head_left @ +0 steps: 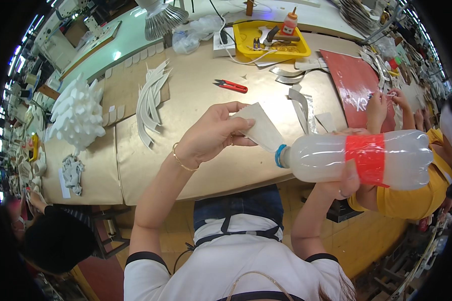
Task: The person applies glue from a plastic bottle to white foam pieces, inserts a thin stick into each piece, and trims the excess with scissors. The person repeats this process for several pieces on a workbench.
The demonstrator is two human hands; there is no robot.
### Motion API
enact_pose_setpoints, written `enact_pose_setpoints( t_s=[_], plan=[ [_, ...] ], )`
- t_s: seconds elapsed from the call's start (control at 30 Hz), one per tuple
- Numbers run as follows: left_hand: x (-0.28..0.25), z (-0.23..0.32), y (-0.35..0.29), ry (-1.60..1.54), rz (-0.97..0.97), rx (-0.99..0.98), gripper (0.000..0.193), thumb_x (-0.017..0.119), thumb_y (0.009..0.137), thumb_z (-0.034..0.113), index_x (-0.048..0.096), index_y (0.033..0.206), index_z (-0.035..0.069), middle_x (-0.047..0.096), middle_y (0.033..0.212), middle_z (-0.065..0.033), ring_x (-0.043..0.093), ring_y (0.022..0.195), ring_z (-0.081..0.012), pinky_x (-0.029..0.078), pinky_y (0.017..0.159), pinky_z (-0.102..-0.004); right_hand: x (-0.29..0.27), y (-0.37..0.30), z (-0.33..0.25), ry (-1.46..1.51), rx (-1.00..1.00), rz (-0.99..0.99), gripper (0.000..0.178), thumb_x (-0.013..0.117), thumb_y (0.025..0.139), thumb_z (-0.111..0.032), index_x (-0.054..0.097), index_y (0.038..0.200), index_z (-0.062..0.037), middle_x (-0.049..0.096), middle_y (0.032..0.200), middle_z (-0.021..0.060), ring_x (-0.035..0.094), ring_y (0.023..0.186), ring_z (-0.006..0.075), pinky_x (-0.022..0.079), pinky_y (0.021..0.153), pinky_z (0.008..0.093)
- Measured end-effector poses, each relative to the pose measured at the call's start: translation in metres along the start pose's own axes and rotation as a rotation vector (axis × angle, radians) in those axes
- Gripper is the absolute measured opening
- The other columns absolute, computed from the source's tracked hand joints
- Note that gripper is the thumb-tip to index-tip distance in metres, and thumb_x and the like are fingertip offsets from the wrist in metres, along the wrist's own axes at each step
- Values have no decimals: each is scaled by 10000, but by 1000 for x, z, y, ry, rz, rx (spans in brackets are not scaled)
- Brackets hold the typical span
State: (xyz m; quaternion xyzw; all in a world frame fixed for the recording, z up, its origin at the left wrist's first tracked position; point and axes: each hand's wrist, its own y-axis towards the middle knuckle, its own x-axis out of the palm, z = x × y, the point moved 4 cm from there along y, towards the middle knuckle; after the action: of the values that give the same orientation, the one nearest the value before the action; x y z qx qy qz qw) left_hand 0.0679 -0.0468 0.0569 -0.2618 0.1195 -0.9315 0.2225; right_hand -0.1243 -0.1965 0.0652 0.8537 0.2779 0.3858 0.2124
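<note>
My left hand (213, 131) is closed on a flat, pale beige piece of material (261, 126), its fingers and thumb pinching the left end. In my right hand (342, 184) lies a clear plastic bottle (316, 155) with a whitish look and a red band around its middle. The bottle is tilted onto its side, its neck wrapped in a blue band (279, 156) and pointing left. The neck is right at the lower right corner of the beige piece; whether they touch I cannot tell. Red-handled thread snips (232, 86) lie on the table beyond my left hand.
Curved white strips (153, 98) and a spiky white foam-like pile (79, 113) lie at the left. A yellow tray (243, 47) with tools and a small red bottle (289, 24) stands at the back. A red sheet (349, 83) lies right, near a co-worker's hands (377, 108).
</note>
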Motion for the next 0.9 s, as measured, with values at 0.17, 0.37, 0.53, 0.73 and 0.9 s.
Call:
enact_pose_setpoints(
  t_s=[0.17,0.37,0.53,0.73,0.9],
  plan=[
    [4,0,-4,10,42,39,275,644,897,47,539,1139,-31,660,1051,-111,704,896,-185,625,791,-300,-2,14,0,82,112,165,585,588,845,-265,428,1327,25,544,1235,182,556,1126,309,461,968,449],
    [0,3,-5,-1,91,134,273,604,907,15,529,1160,-56,653,1116,-154,689,986,-231,617,842,-365,-18,33,13,269,316,386,413,540,902,-292,543,1186,8,623,1040,140,640,931,273,537,858,407],
    [24,-19,-15,-151,-28,142,292,540,943,28,475,1216,-51,587,1235,-181,612,1150,-261,550,986,-403,-21,38,33,182,385,521,355,533,932,-325,565,1135,-35,629,1023,101,635,944,215,530,865,366],
    [48,-40,-19,150,122,281,389,492,979,53,383,1352,38,516,1267,-108,528,1175,-164,451,1038,-322,-8,20,30,-9,235,667,351,535,903,-293,601,1128,-32,637,1089,126,643,989,256,539,881,397],
    [63,-41,-20,550,247,536,544,463,980,30,275,1490,40,482,1325,-88,500,1023,-99,427,927,-243,8,-4,20,-162,56,507,545,654,790,-220,476,1257,-3,564,1130,152,603,1017,287,514,897,426]
  ],
)
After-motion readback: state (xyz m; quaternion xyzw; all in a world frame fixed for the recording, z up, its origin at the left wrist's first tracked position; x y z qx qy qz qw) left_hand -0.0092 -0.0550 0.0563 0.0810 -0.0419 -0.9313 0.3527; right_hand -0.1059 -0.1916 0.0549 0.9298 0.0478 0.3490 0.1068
